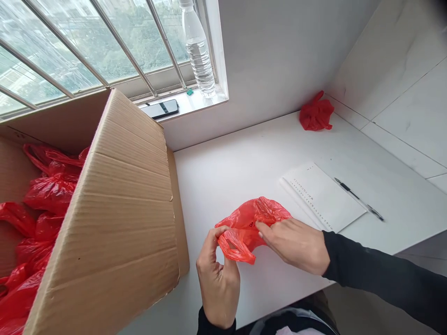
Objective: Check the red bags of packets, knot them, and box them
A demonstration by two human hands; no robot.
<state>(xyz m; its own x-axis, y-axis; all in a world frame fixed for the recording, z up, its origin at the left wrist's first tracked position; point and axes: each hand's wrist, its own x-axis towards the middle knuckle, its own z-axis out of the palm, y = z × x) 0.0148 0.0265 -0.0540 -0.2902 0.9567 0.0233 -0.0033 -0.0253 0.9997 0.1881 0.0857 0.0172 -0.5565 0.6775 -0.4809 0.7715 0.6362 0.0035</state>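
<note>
Between my hands is a red plastic bag (pixel 244 218), held just over the white tabletop. My left hand (pixel 219 279) pinches the bag near its handle loops, which hang over the fingers. My right hand (pixel 295 242) grips the other side of it, with the thumb pressed on the film near a small dark mark. What the bag contains, if anything, cannot be made out. Some of the right fingers are hidden behind the wrist and the bag.
A cardboard box (pixel 122 204) with several red bags (pixel 52 190) stands on the left. Another red bag (pixel 316 113) lies in the far corner. A notebook (pixel 323 195) and a pen (pixel 359 199) lie on the right. A water bottle (pixel 199 51) and a phone (pixel 161 109) rest on the windowsill.
</note>
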